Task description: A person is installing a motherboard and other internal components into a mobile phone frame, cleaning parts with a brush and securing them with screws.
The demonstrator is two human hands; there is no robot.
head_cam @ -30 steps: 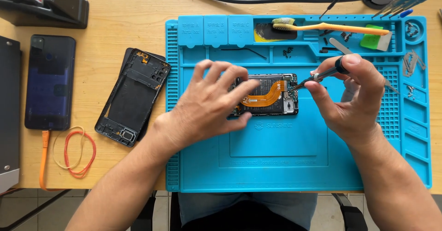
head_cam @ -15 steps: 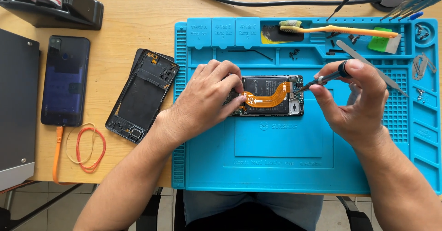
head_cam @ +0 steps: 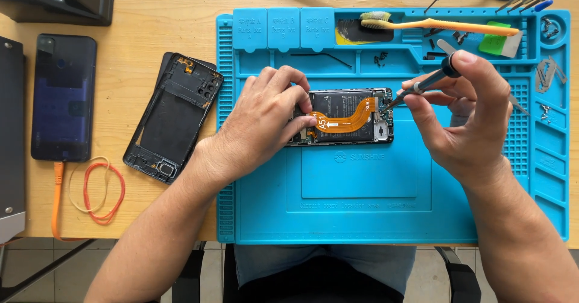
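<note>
Opened black smartphone (head_cam: 347, 117), back cover off, lies flat on its face near the middle of the blue silicone repair mat (head_cam: 362, 182), long axis left to right. Orange flex cable (head_cam: 344, 122) still runs across the exposed battery and boards.

Progress, judged from the layout: back already removed, since a black plastic rear housing (head_cam: 175, 116) lies apart on the wooden desk (head_cam: 151, 13), left of the mat. Several tiny dark screws (head_cam: 381, 58) sit in the mat's upper tray, so some fasteners look out. Boards, cable and battery remain in place; disassembly appears only partly done.

Left hand (head_cam: 265, 119) rests on the phone's left end, fingers curled and pressing it down. Right hand (head_cam: 467, 119) pinches a slim black-and-grey screwdriver (head_cam: 431, 79) between thumb and fingertips, tip touching the phone's right end.

Counts:
- opened phones: one
- rear housings: one
- intact dark blue phones (head_cam: 63, 98) on the desk: one
- orange-handled toothbrushes (head_cam: 446, 24): one
- orange rubber bands (head_cam: 104, 191): one, beside a paler band
- screwdrivers in hand: one
</note>
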